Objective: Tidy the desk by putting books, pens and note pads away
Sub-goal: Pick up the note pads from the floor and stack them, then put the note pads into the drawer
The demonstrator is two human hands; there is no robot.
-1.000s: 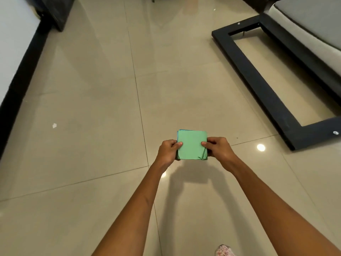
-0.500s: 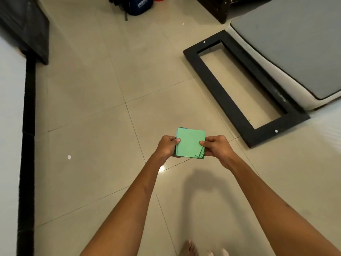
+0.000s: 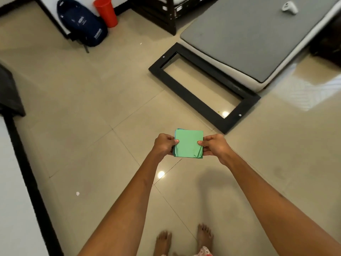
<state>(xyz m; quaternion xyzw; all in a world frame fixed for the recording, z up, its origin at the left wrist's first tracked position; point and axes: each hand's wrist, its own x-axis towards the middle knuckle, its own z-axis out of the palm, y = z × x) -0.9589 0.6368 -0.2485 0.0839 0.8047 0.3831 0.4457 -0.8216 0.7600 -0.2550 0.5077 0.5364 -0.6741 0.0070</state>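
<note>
A small square stack of green note paper [image 3: 188,144] is held out in front of me above the tiled floor. My left hand [image 3: 164,145] grips its left edge, thumb on top. My right hand [image 3: 215,145] pinches its right edge, thumb on the top sheet. The lower right corner of the stack fans out slightly into several loose sheets. No desk, books or pens are in view.
A black rectangular frame [image 3: 206,106] lies on the floor ahead right, beside a grey mattress [image 3: 249,34] with a white object on it. A dark blue backpack [image 3: 83,23] and a red cup [image 3: 106,12] stand at the far wall. My bare feet [image 3: 184,239] are below.
The view has tilted up and swung, bringing the backpack, red cup and more of the mattress into sight. Both hands keep the same hold on the green stack.
</note>
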